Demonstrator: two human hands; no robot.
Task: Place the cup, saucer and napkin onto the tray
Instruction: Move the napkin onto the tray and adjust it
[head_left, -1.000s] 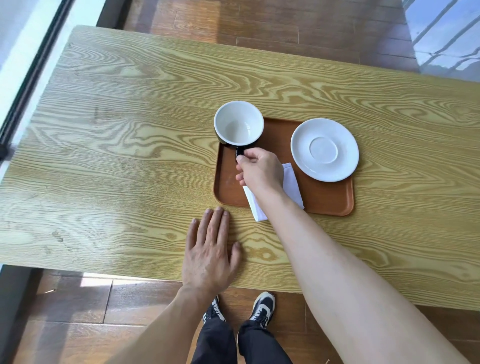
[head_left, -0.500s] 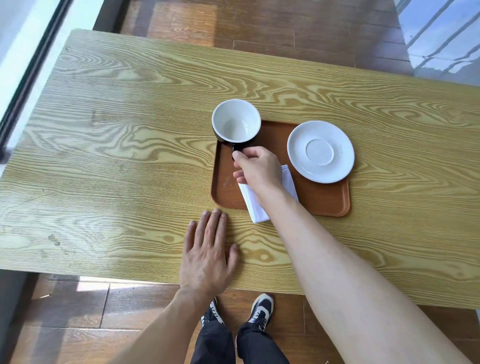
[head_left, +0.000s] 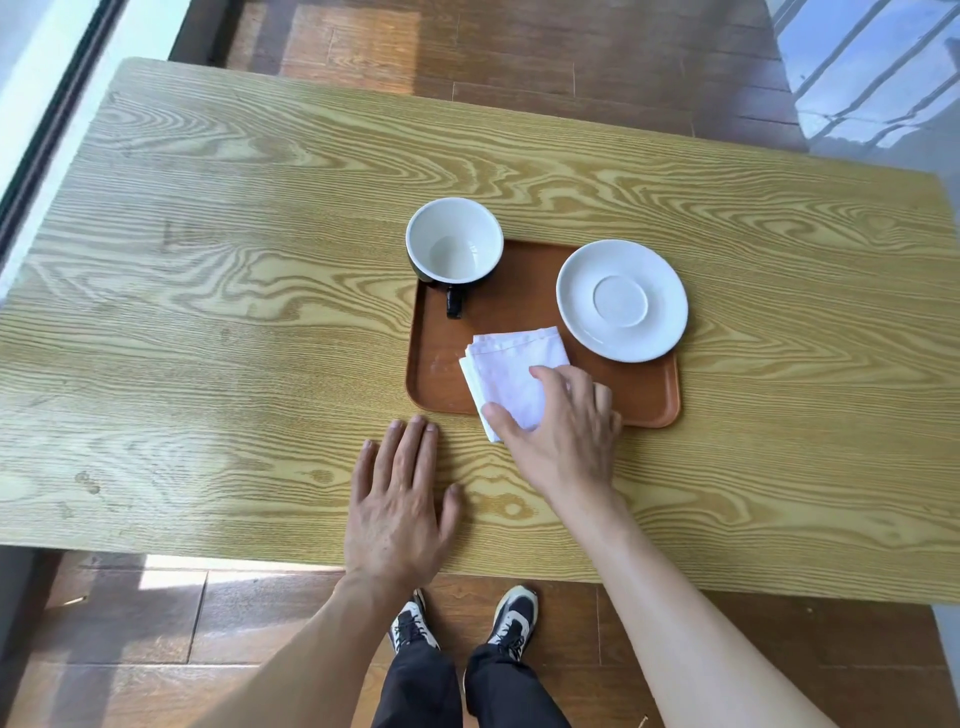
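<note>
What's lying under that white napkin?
Mostly the brown tray, though the napkin's near corner hangs over the tray's front edge onto the wooden table. The right hand covers that corner, so whatever lies directly beneath there is hidden.

Table (head_left: 218, 322): rectangular, yellow-green wood-grain top, bold swirling grain, few dark scuffs nr front-left corner. Floor (head_left: 519, 57): dark reddish-brown wood planks, visible beyond far edge & below near edge. Sun patch (head_left: 171, 569) on floor under near-left edge. Window (head_left: 31, 78) along left side, dark frame, bright daylight. Top-right corner: pale blue reflective panel (head_left: 872, 67) w/ diagonal lines, glare.
</note>
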